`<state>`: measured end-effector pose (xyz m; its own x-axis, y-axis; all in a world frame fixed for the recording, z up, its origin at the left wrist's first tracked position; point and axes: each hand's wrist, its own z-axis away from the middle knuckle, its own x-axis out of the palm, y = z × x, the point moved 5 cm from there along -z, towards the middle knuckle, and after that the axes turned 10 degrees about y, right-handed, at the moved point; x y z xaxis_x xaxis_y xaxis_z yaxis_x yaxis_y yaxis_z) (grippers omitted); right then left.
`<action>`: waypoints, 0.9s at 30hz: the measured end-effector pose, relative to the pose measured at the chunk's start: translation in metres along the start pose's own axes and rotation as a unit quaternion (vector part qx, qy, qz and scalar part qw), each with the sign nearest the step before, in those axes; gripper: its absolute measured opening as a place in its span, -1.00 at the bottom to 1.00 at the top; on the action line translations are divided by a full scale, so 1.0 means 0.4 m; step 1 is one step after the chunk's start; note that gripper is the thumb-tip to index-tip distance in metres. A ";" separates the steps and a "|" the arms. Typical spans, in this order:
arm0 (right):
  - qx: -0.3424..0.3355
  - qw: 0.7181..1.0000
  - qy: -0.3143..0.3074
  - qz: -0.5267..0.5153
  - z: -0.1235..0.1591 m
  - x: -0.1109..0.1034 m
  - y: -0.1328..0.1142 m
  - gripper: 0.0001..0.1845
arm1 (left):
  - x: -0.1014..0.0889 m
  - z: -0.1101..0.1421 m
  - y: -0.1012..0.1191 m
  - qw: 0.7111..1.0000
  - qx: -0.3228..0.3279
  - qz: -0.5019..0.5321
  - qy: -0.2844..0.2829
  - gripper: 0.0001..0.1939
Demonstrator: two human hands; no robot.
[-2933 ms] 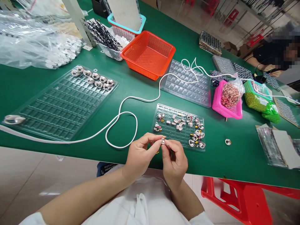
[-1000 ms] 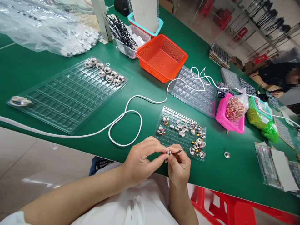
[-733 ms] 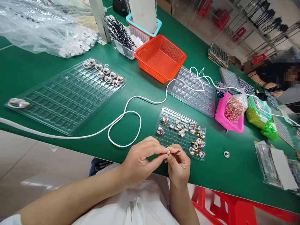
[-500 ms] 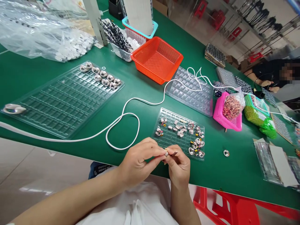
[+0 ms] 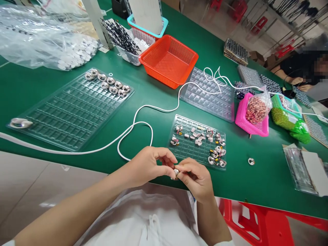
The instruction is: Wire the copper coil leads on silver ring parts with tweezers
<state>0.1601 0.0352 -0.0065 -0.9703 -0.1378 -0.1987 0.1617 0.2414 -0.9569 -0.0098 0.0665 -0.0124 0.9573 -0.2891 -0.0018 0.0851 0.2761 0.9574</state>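
A small shiny, pale metallic earphone part (image 5: 176, 172) is between my hands, near the table's front edge. My right hand (image 5: 198, 177) pinches it from the right with thumb and forefinger. From the left, my left hand (image 5: 156, 165) has its thumb and fingertips curled against the same part. My fingers cover most of it. Just beyond my hands lies a small clear tray (image 5: 188, 150) holding loose pale pieces (image 5: 198, 138) and several earphone parts with yellow and dark bits (image 5: 217, 152).
A large clear tray (image 5: 64, 116) at left holds several shiny rounded parts (image 5: 112, 90). A white cable (image 5: 143, 108) loops across the green table. Orange (image 5: 169, 71) and pink (image 5: 242, 118) baskets stand beyond. One loose shiny part (image 5: 251, 161) lies at right. A person (image 5: 297, 73) sits far right.
My hands have shifted slightly left and down with the part. The left fingers have spread and arched a little, and more of the part's shiny surface shows. The view has shifted slightly.
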 end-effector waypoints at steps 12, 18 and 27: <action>0.023 0.994 -0.052 -0.088 0.001 0.021 0.000 -0.79 | 0.002 0.009 -0.029 0.993 -0.078 0.006 -0.087 -0.84; 0.012 0.995 -0.034 -0.089 0.008 0.018 -0.002 -0.77 | 0.006 0.020 0.003 0.996 -0.059 -0.020 -0.069 -0.87; -0.223 0.971 0.049 0.076 0.029 -0.012 -0.051 -0.48 | 0.002 0.059 0.083 0.976 0.210 -0.060 0.007 -0.88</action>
<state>0.1636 0.0199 0.0115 -0.9571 0.0187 -0.2892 0.2324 0.6461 -0.7270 -0.0129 0.0537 0.0261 0.9514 -0.2822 -0.1232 0.0801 -0.1596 0.9839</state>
